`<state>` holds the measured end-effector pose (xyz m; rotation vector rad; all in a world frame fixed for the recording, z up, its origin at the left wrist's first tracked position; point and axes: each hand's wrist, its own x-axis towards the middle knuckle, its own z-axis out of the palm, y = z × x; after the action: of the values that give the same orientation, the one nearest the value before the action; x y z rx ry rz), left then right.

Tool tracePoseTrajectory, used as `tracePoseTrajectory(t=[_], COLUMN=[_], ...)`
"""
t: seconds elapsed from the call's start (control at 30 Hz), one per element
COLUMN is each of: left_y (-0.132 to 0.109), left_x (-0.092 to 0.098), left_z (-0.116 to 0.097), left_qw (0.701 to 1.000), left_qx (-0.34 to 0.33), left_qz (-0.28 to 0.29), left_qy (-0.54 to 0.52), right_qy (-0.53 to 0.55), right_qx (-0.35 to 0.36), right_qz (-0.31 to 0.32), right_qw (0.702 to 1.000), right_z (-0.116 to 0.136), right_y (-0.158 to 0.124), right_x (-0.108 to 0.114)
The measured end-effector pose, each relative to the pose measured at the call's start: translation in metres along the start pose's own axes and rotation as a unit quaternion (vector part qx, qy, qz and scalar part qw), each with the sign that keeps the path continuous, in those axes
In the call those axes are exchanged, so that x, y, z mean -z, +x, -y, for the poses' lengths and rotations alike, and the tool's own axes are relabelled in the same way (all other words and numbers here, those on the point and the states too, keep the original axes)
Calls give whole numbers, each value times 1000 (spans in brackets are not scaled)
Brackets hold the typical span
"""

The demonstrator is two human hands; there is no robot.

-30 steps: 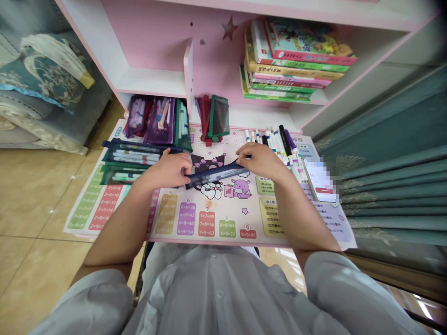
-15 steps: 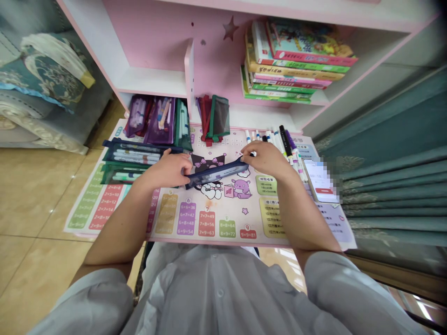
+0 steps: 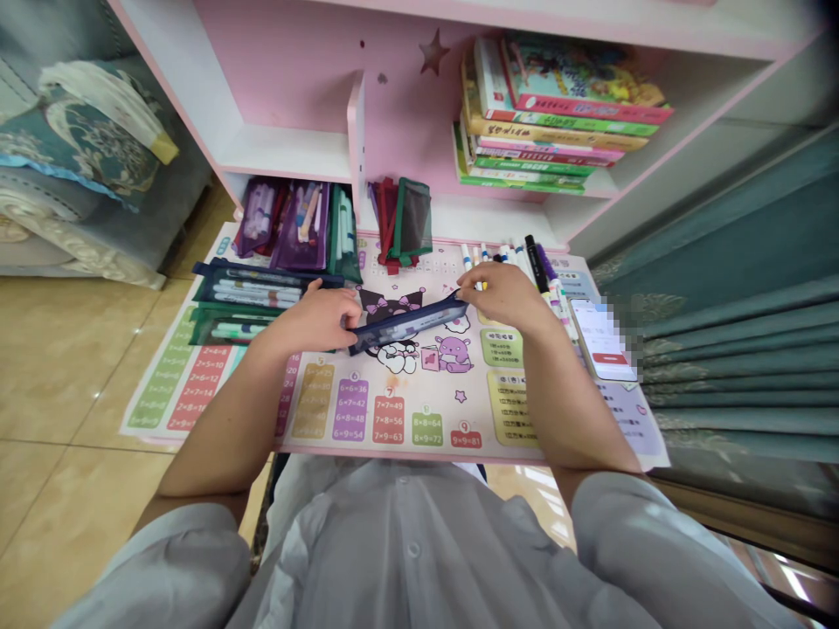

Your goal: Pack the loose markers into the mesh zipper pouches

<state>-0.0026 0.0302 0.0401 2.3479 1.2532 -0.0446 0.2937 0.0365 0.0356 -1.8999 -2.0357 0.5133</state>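
A dark blue mesh zip pouch [image 3: 410, 327] stretches between my hands above the printed desk mat [image 3: 393, 419]. Its left end is pinched in the fingers of my left hand [image 3: 328, 319]. At the raised right end, near the top edge, my right hand [image 3: 496, 293] has its fingers closed on the pouch. Left of my left hand lie a blue mesh pouch with pens [image 3: 255, 288] and a green mesh pouch with pens [image 3: 223, 328]. Loose markers [image 3: 517, 258] lie just behind and to the right of my right hand.
Purple pouches [image 3: 305, 227] filled with pens stand at the back left. Red and green pouches [image 3: 410, 223] lean at the back middle. A book stack [image 3: 544, 131] fills the right shelf. A phone [image 3: 599, 341] lies at the right edge, near the curtain [image 3: 734, 314].
My right hand has shifted slightly to the right along with its end of the pouch, which now looks more stretched. My left hand has stayed in place.
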Motion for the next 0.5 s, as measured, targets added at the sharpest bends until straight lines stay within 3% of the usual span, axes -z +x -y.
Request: tracePoseTrajectory(t=[0.5], left_y=[0], left_x=[1], left_z=[1], left_qw=[1000], left_qx=[1], left_qz=[4], left_qy=[2], right_qy=[-17], right_qx=[-38], right_qz=[-25], right_qw=[999], right_z=[-1], right_y=[1], right_x=[2])
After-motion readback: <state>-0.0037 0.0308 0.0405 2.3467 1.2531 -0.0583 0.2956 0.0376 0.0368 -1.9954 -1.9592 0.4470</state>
